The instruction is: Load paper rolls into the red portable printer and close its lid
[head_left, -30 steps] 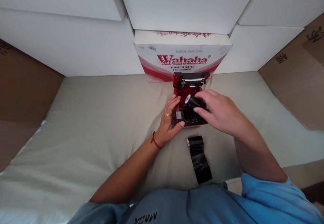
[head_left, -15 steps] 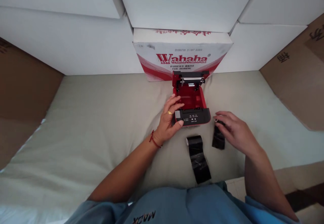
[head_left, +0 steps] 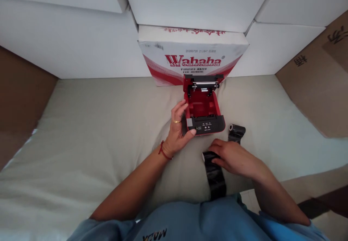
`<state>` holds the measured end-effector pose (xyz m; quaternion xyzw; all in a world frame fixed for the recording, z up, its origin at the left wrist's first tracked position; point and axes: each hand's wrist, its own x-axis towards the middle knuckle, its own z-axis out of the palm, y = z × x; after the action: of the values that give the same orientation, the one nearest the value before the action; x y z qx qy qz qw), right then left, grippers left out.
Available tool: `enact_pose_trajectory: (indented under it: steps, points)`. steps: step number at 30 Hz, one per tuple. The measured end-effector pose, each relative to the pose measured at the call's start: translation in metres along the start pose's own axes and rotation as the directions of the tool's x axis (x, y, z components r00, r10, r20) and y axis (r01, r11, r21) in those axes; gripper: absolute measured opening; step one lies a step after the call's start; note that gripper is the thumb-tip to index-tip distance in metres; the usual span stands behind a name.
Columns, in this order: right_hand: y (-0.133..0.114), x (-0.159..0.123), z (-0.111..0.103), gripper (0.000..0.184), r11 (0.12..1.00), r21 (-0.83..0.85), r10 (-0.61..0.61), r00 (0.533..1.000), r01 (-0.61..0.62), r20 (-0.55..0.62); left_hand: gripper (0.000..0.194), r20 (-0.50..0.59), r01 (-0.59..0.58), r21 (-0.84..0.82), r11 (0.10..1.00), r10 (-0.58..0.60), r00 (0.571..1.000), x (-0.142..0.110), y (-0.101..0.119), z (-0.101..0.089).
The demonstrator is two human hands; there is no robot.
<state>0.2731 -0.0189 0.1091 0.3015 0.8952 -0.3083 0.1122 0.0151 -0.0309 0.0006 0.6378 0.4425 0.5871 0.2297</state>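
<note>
A small red and black label printer (head_left: 205, 124) has its lid (head_left: 204, 85) raised, showing a bare red bay. My left hand (head_left: 178, 126) steadies its left side, thumb on the front panel's corner and fingers along the red wall. Below the printer, my right hand (head_left: 227, 155) closes around the right part of a black ribbon roll (head_left: 208, 156); the loose strip (head_left: 217, 183) trails toward my body. Just right of the printer, a second black ribbon roll (head_left: 238, 129) rests on the cloth, its short tail partly behind my right hand.
A white and red water carton (head_left: 194, 57) stands directly behind the printer. White boxes (head_left: 198, 1) form a wall at the back. Brown cardboard (head_left: 24, 99) borders the left, and another brown cardboard panel (head_left: 318, 88) the right. Pale cloth (head_left: 108, 125) covers the surface.
My right hand has left the smaller roll at the right and moved left onto the roll with the longer strip. My left fingers have drawn back from over the bay to the printer's side.
</note>
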Motion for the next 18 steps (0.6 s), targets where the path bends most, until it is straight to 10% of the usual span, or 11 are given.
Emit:
enact_pose_trajectory:
  steps: [4, 8, 18]
  points:
    - [-0.004, -0.018, -0.062, 0.027, 0.972, 0.09, -0.186, 0.942, 0.218, -0.279, 0.076, -0.021, 0.001, -0.025, 1.0, -0.002, 1.0, -0.001, 0.0, 0.0]
    - [-0.008, 0.017, -0.105, 0.03, 0.994, -0.054, -0.107, 0.865, 0.092, -0.49, 0.073, -0.09, -0.017, 0.019, 1.0, 0.018, 0.996, -0.002, 0.001, -0.001]
    - [-0.022, 0.117, -0.092, 0.032, 0.847, -0.399, 0.245, 0.924, -0.352, -0.294, 0.066, -0.018, -0.31, 0.354, 0.882, 0.337, 0.941, -0.004, 0.014, -0.002]
